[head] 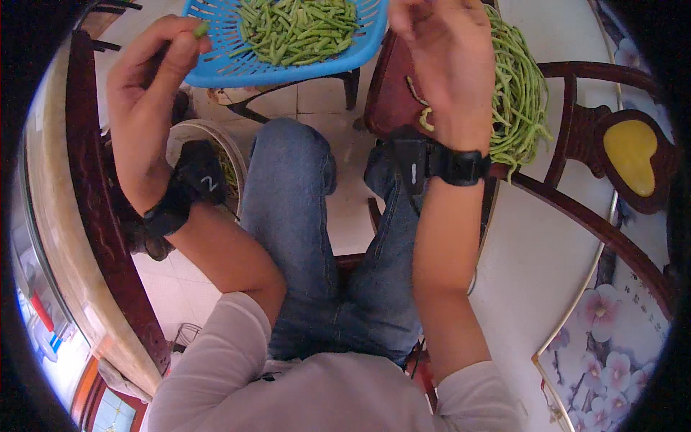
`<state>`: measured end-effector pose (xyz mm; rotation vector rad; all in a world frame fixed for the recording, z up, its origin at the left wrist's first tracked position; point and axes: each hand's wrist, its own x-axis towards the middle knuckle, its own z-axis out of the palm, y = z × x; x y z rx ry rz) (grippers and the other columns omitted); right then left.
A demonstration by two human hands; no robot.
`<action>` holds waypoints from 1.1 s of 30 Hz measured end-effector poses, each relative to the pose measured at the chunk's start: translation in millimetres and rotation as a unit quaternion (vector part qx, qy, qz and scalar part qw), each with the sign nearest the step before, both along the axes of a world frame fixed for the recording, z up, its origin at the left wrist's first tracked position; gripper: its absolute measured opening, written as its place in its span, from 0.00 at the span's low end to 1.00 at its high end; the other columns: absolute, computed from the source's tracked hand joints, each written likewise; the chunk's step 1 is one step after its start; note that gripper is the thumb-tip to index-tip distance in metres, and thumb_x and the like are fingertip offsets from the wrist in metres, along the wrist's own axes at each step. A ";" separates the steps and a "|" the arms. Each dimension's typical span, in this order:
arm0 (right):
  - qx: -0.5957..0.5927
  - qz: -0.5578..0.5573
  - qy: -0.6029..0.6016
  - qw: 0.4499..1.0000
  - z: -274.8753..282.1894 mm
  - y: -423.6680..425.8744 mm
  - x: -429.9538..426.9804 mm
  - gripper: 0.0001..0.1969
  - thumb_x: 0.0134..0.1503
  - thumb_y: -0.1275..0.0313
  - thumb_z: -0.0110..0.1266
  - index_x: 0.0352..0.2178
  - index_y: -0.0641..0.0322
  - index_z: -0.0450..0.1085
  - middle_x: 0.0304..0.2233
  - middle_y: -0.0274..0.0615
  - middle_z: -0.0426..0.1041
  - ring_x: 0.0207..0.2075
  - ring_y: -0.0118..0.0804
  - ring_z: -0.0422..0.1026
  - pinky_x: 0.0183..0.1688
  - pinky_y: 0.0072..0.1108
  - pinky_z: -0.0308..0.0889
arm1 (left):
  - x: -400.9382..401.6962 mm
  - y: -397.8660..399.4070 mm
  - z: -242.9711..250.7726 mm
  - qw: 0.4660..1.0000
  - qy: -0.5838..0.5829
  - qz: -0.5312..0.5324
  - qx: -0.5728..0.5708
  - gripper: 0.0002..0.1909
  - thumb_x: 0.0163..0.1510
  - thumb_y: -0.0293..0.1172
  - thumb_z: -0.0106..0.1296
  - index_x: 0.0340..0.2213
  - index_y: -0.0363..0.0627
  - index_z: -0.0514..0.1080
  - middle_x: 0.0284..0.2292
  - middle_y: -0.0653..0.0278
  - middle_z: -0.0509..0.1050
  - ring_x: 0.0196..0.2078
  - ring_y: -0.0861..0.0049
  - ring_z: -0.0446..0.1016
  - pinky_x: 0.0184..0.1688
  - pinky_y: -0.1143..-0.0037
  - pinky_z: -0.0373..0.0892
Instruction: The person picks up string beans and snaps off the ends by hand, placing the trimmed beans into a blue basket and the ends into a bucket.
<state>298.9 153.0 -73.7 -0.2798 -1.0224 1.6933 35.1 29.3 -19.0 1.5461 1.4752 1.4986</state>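
Observation:
My left hand point(156, 81) pinches a short piece of green bean point(201, 29) between thumb and forefinger, over the left rim of a blue plastic basket point(216, 74). Cut pieces of green beans point(297, 32) lie heaped in that basket. To its right, my right hand point(451, 59) is raised, blurred and partly cut off by the top edge; whether its fingers hold anything is hidden. Beyond this hand, a bundle of long green beans point(518, 97) hangs over the edge of a dark red wooden chair seat point(390, 89). A few bean scraps point(426, 119) lie on the seat.
A white bucket point(237, 156) with green scraps inside stands by my left knee. The basket rests on a dark-legged stool point(351, 89). A wooden chair back point(583, 210) curves along the right, and a stone-topped counter point(59, 162) runs along the left.

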 end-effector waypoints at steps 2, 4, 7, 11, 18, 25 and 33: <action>0.041 -0.064 -0.167 0.983 27.9 -13.6 -10.6 0.10 0.63 0.69 0.55 0.39 0.64 0.77 0.30 0.34 0.78 0.27 0.25 0.72 0.30 0.15 0.64 | 1.2 8.5 -6.7 0.998 0.026 -0.030 -0.058 0.12 0.63 0.32 0.54 0.43 0.35 0.75 0.35 0.64 0.78 0.40 0.83 0.73 0.45 0.82 0.67; 0.121 -0.145 -0.325 0.926 28.6 -15.4 -23.7 0.10 0.58 0.71 0.61 0.37 0.68 0.78 0.30 0.39 0.79 0.27 0.32 0.73 0.31 0.19 0.66 | 8.3 14.3 -10.0 0.996 0.033 -0.017 -0.085 0.11 0.63 0.32 0.54 0.42 0.36 0.75 0.36 0.65 0.78 0.40 0.83 0.73 0.46 0.81 0.67; 0.240 -0.214 -0.484 0.814 25.5 -17.1 -26.9 0.12 0.54 0.74 0.63 0.39 0.70 0.77 0.31 0.45 0.79 0.27 0.38 0.74 0.33 0.23 0.69 | 11.6 18.9 -7.9 0.985 0.069 -0.012 -0.161 0.11 0.63 0.33 0.53 0.41 0.38 0.75 0.37 0.67 0.77 0.40 0.84 0.71 0.47 0.81 0.66; 0.303 -0.283 -0.474 0.776 15.6 -20.7 -28.3 0.15 0.53 0.77 0.62 0.43 0.69 0.75 0.33 0.49 0.78 0.30 0.40 0.75 0.34 0.26 0.69 | 4.7 26.8 -16.4 0.972 0.156 -0.053 -0.165 0.12 0.63 0.33 0.52 0.42 0.36 0.75 0.38 0.67 0.78 0.41 0.85 0.71 0.48 0.81 0.66; 0.133 -0.135 -0.475 0.859 41.5 -15.5 -8.2 0.09 0.57 0.74 0.58 0.39 0.68 0.74 0.32 0.42 0.77 0.31 0.25 0.71 0.32 0.20 0.66 | 22.4 34.3 -27.4 0.979 0.092 -0.126 -0.132 0.12 0.63 0.33 0.53 0.41 0.35 0.75 0.37 0.67 0.79 0.41 0.84 0.73 0.46 0.81 0.68; 0.271 -0.010 -0.442 0.855 49.7 -28.8 -19.2 0.11 0.55 0.73 0.61 0.37 0.69 0.74 0.31 0.49 0.77 0.30 0.38 0.75 0.33 0.26 0.69 | 31.2 36.5 -26.0 0.973 0.144 -0.145 -0.107 0.13 0.64 0.35 0.53 0.40 0.35 0.76 0.28 0.69 0.75 0.31 0.88 0.68 0.33 0.81 0.66; 0.258 -0.085 -0.417 0.867 45.3 -25.5 -21.8 0.08 0.55 0.74 0.61 0.33 0.71 0.73 0.27 0.49 0.77 0.26 0.37 0.74 0.29 0.26 0.68 | 24.3 32.2 -20.0 0.977 0.070 -0.128 -0.159 0.16 0.65 0.38 0.48 0.40 0.35 0.75 0.27 0.70 0.72 0.30 0.86 0.65 0.32 0.81 0.62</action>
